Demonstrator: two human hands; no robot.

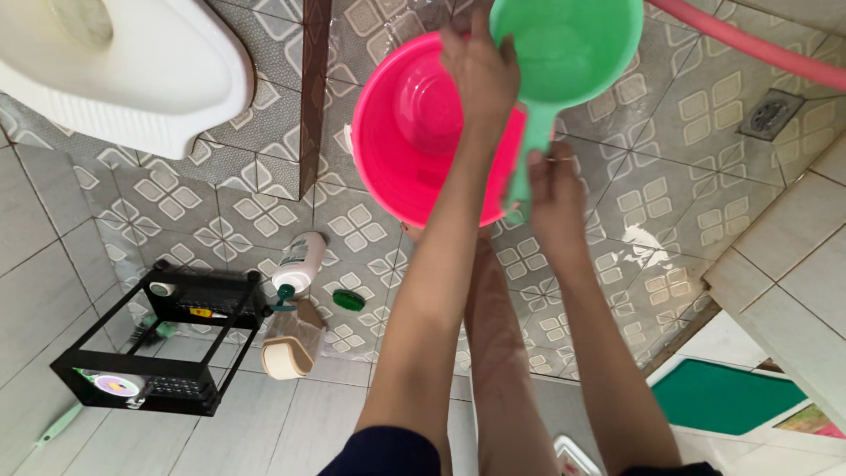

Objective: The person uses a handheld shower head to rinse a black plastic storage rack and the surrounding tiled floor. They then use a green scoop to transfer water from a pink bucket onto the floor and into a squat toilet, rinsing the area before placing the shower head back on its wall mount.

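Note:
A round pink bucket (414, 132) stands on the patterned tile floor, seen from above. My left hand (480, 75) reaches over it and closes on its far rim, right beside the bowl of a green plastic dipper (568, 44). My right hand (553, 189) grips the dipper's long green handle (527, 150) at its lower end, holding the bowl over the bucket's edge. My bare leg (502, 344) shows between my two forearms.
A white squat toilet pan (123, 70) sits on a raised step at the upper left. A black wire rack (163, 344), a white pump bottle (300, 264) and a green cap (349, 301) lie at the lower left. A pink hose (758, 44), a floor drain (769, 115) and a green mat (727, 397) are on the right.

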